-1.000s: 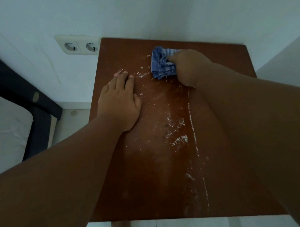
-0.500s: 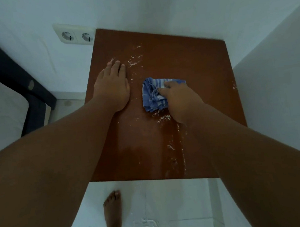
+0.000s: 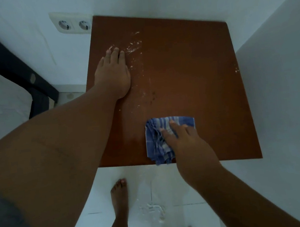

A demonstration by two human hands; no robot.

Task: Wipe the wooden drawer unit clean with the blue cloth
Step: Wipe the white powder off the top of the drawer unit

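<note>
Right hand (image 3: 187,142) presses flat, fingers spread, on blue cloth (image 3: 157,140) at drawer unit's (image 3: 196,72) front edge.

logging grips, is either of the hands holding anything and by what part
Right hand presses the blue cloth flat from on top, not gripping it. Left hand holds nothing.

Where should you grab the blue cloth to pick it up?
Probably the bunched left side of the blue cloth, pinched from above: the folds stand up there. The right hand presses the flatter part onto the wooden top.
</note>
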